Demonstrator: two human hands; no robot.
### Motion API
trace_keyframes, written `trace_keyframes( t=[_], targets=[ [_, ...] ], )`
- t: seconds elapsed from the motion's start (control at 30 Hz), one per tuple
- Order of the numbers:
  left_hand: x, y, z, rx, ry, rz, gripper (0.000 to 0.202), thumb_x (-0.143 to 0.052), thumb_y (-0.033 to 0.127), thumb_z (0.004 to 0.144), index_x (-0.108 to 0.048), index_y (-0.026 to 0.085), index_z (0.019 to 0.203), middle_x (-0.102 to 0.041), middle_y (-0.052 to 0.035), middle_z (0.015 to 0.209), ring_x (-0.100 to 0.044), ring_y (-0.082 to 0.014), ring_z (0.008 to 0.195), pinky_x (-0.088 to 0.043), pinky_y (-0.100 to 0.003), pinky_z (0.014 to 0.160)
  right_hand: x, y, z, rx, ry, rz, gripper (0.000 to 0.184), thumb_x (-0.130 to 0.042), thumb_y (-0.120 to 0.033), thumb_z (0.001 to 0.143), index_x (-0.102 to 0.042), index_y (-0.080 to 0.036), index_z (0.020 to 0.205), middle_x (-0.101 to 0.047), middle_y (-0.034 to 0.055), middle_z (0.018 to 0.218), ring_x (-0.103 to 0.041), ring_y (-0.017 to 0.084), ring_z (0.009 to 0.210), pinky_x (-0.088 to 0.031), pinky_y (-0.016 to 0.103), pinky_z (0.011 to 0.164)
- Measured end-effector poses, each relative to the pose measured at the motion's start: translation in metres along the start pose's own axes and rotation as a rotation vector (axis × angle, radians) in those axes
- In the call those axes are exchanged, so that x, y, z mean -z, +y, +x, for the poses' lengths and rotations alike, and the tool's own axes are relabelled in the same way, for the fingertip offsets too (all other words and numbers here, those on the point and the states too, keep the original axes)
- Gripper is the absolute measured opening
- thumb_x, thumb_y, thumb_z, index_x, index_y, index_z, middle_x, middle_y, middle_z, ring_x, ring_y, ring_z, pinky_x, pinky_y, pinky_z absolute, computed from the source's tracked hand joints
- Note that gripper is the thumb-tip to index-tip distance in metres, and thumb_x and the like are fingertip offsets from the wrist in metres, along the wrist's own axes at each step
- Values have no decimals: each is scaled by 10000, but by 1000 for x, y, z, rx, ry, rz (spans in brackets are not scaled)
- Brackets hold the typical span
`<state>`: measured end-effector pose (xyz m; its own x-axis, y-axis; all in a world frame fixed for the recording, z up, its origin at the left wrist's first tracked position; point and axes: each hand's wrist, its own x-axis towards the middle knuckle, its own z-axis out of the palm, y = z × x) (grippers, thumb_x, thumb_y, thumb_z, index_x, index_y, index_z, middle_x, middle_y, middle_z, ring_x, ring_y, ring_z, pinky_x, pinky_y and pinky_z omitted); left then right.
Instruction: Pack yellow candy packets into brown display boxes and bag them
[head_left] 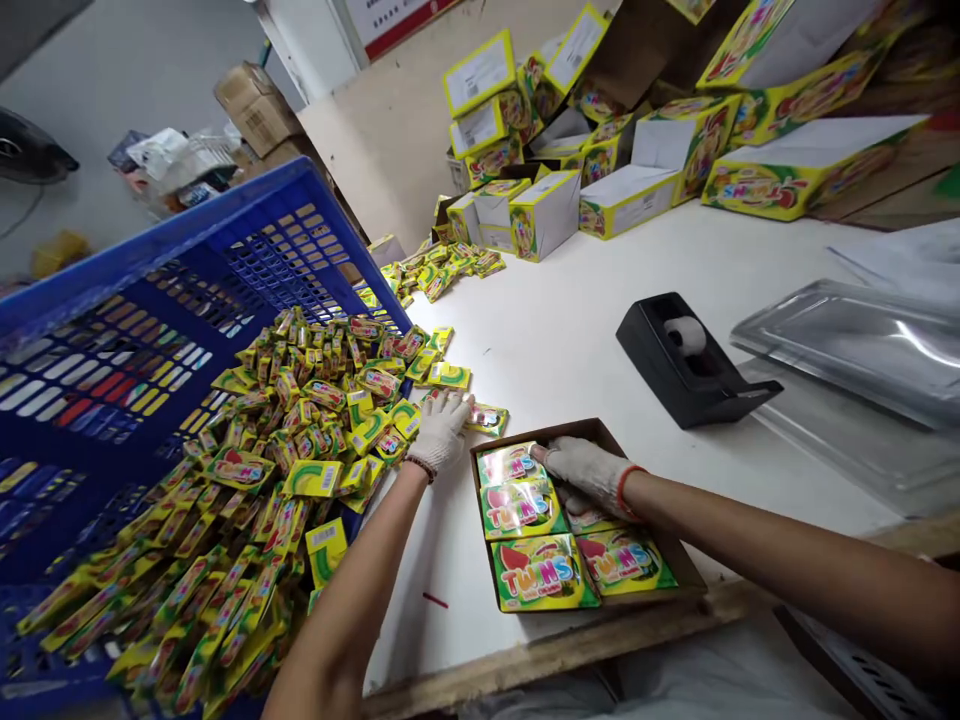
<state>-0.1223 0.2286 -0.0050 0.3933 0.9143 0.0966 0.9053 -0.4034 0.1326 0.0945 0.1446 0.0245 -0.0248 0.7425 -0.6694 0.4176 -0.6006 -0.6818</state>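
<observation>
Inside the carton (pixel 596 433), the right hand (pixel 592 472) is covering part of a pack (pixel 592 520). Left of the carton, the blue crate (pixel 172 242) is running out of view; beyond it, a sign's (pixel 391 18) lettering is blurring.

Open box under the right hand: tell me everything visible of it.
The box is open-topped, with brown inner walls that look like cardboard. It sits on the white table, near the front edge, turned slightly. It holds shiny TWINS packs, printed faces up: three in the left column; in the right, one mostly clear and another partly covered by the gloved right hand, which reaches inside. Anything beneath the top packs is hidden.
</observation>
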Motion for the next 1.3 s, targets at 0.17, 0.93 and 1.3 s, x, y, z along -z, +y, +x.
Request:
trace_keyframes(
  t=[0.17,0.93,1.3],
  targets=[
    [-1,0,30,-67,-61,8,477,-646,89,710,-654,245,1160,-695,-68,1180,-580,-272,1177,-377,-465,1101,28,5,-18,176,-8,-108,182,-597,-335,889,-623,-174,970,-600,4,591,-546,141,475,-405,239,449],
    [39,85,-102,-141,130,-78,208,-552,249,936,-645,207,1117,-641,-94,1254,-541,-284,1170,-456,-508,1039,8,1,-8,764,223,-666,190,-502,-180,912,-681,-180,851,-587,58,1030,-586,140,782,-445,259,743],
    [-23,87,-116,286,323,-852,228,-469,151,907,-636,198,1056,-470,-110,1528,-425,-249,1432,-395,-495,1172,-40,20,-40,165,205,-132,536,-397,-338,953,-456,-156,1453,-706,161,1176,-694,279,1008,-542,360,853]
  ],
)
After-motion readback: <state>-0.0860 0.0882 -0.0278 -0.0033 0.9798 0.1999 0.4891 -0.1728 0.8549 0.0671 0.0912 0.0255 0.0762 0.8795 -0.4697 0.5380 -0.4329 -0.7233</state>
